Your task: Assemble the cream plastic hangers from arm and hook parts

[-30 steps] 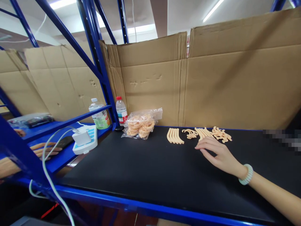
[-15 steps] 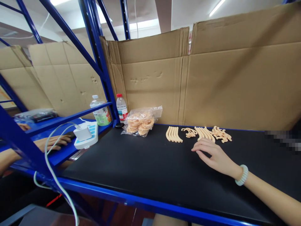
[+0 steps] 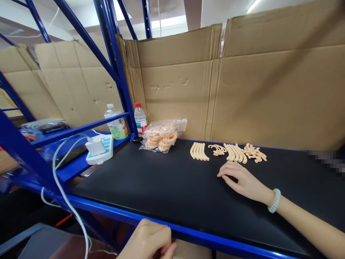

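Fingers (image 3: 229, 172) of the right hand (image 3: 242, 180) lie loosely spread and empty on the black shelf (image 3: 167, 187); curved strips (image 3: 234, 153) lie just beyond, long axes pointing away; the left hand (image 3: 151, 239) is curled, well apart

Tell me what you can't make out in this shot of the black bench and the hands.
- Left hand, head view: curled at the bottom edge, which cuts it off; whether it holds anything is hidden.
- Plastic bag: its orange coils blur behind the crinkled film; no count possible.
- Bottle label: too small to read.
- Far right of the bench: a pixelated patch covers what lies there.
- Right hand: palm down, so its underside is hidden.
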A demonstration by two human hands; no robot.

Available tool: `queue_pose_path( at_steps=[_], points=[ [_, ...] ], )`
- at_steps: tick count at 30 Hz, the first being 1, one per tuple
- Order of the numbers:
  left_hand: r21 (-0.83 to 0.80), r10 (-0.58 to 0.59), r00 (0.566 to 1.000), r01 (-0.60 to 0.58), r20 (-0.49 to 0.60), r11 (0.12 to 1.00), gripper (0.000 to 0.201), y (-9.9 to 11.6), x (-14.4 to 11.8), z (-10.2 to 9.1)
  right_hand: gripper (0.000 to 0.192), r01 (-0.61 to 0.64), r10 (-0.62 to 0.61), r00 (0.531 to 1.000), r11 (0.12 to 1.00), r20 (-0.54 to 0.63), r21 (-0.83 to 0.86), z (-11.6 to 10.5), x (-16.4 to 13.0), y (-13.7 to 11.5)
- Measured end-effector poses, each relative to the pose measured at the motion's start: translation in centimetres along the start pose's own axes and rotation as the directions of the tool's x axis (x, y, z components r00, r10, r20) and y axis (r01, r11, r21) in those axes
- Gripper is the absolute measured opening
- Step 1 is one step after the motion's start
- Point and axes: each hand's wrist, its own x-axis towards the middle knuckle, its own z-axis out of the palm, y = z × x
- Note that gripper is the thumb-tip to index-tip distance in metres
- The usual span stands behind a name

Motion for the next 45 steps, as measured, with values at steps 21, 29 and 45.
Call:
queue_pose_path(
  at_steps=[21,29,45],
  points=[
    [0.051,-0.003,0.978,-0.008,0.209,0.999,0.025,-1.6,17.3,-3.4,0.021,-0.018,0.015,0.998,0.998,0.063,0.053,0.1,-0.1,0.6],
    [0.274,-0.174,0.954,0.104,0.244,0.956,0.049,-4.4,19.1,2.3,0.020,-0.031,0.027,0.997,0.998,0.069,0.054,0.1,0.1,0.4],
    [0.294,-0.255,0.860,0.130,0.442,0.947,0.083,-6.8,22.1,4.3,0.021,-0.055,0.055,0.998,0.995,-0.004,-0.085,-2.1,0.2,2.9]
  ],
)
